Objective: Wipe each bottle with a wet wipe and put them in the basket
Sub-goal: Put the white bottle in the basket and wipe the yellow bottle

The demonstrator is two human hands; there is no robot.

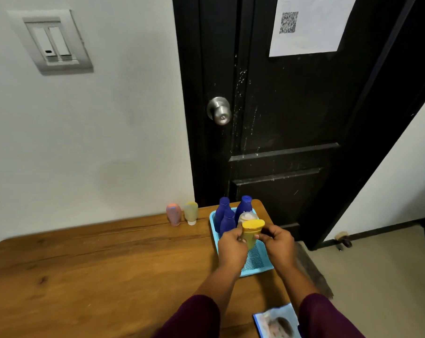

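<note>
the left hand (232, 242) has its grip curled round the yellow bottle (251, 229) over the blue basket (259, 263) (blue bottles (225, 211) stand inside); the right hand (278, 242) grip pinches its side.

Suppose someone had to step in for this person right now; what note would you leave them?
Hands: the left hand and right hand both grip the yellow bottle, held over the blue basket. Whether they also hold a wipe, I cannot tell.
Done: three blue bottles and a pale bottle stand in the basket.
Left: put the yellow bottle in, then wipe and add the pink bottle and light yellow bottle standing on the table by the wall.
A blue pack, likely the wipes, lies at the table's near edge.
</note>
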